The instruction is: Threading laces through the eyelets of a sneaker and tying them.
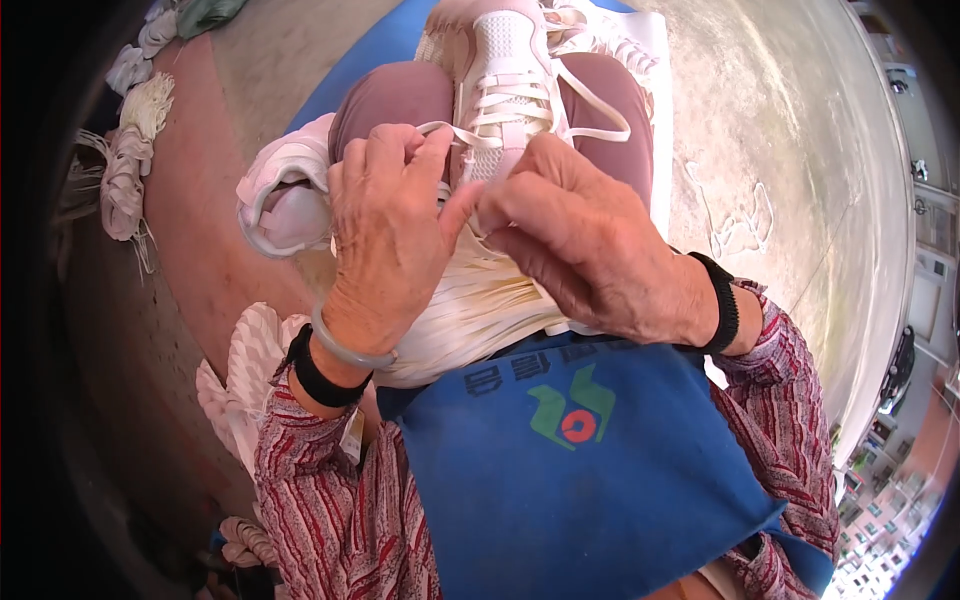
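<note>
Across the knees (392, 103) lies the white shoe (512, 132), likely light and soft, best held by its sides; its limp lace (598, 134) wants pinching. The lace reaches the left grip (385, 215); whether this or the curled right grip (600, 235) holds it cannot be told.

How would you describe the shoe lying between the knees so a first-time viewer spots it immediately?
Start at the blue apron, bottom centre, and go up past the left hand and right hand to the mauve-trousered knees. The pale pink-and-white shoe lies between them. Unlike the neighbouring shoe off to the left, it shows rows of white lace and a loose loop to its right.
</note>
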Motion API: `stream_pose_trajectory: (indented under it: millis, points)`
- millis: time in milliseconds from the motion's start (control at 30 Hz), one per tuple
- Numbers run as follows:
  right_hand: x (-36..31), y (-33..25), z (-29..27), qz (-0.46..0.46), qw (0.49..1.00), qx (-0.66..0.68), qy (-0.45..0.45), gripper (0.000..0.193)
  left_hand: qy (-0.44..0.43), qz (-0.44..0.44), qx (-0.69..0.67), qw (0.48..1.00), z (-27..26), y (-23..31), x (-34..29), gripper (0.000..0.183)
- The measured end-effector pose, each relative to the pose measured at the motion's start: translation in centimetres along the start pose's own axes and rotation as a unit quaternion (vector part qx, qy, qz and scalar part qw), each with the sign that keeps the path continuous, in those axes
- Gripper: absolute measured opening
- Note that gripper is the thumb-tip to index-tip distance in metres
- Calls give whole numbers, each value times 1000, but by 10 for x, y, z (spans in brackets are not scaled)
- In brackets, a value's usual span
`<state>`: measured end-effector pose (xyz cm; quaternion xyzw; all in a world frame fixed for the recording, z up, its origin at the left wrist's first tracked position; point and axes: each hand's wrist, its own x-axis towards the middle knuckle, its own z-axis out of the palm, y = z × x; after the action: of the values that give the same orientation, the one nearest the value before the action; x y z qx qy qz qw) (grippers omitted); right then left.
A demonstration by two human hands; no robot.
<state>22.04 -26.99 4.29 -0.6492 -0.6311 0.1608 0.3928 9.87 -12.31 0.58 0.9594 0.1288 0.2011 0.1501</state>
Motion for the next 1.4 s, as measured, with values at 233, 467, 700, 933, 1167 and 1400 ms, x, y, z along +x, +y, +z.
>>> stream_pose_trajectory:
  millis: [233, 467, 700, 933, 1167, 1400]
  points:
    - [4, 38, 22, 71, 994, -77, -4, 15, -9, -13, -24, 1000, 18, -5, 1, 39]
    - [7, 49, 39, 77, 979, -171, 84, 14, -21, -40, -113, 993, 26, -13, 4, 29]
    - [15, 46, 41, 63, 969, -231, 61, 15, -41, -65, -183, 980, 22, -11, 6, 28]
    - [16, 37, 22, 78, 964, -252, -16, 16, 25, -76, -229, 970, 19, -6, 8, 27]
    - [3, 31, -33, 183, 946, 210, -166, 15, -30, -96, -198, 975, -4, -4, 1, 14]
    - [-4, 6, -30, 40, 908, 318, -270, 12, -309, -337, -579, 674, -7, 7, 15, 55]
